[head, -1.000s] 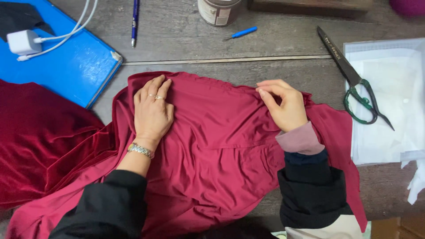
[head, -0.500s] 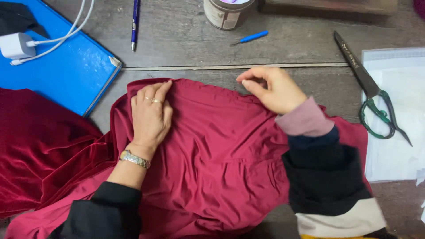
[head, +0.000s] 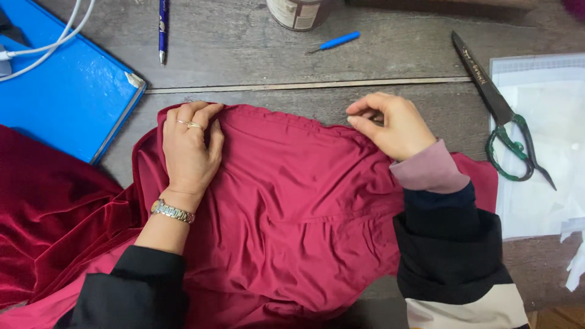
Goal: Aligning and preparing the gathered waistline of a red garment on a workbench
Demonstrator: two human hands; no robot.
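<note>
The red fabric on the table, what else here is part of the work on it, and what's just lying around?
In use:
- red fabric, spread on the wooden table
- left hand pressing flat on it
- right hand pinching its top edge

Lying about:
- scissors
- blue folder
- white cable
- pen
- small blue tool
- tin
- clear plastic bag

- The left hand [head: 187, 151] had two thin rings stacked on one finger, one silvery and one more gold-ish.
- A silver metal link-band wristwatch [head: 172, 211] sat on the left wrist, band side up.
- The left arm wore a plain black long sleeve [head: 131, 292], pretty loose.
- The right hand [head: 395, 125] had no rings showing.
- The right arm was layered: a dusty pink ribbed cuff [head: 431, 169], then a navy band, then a chunky black sleeve with a cream panel lower down.
</note>
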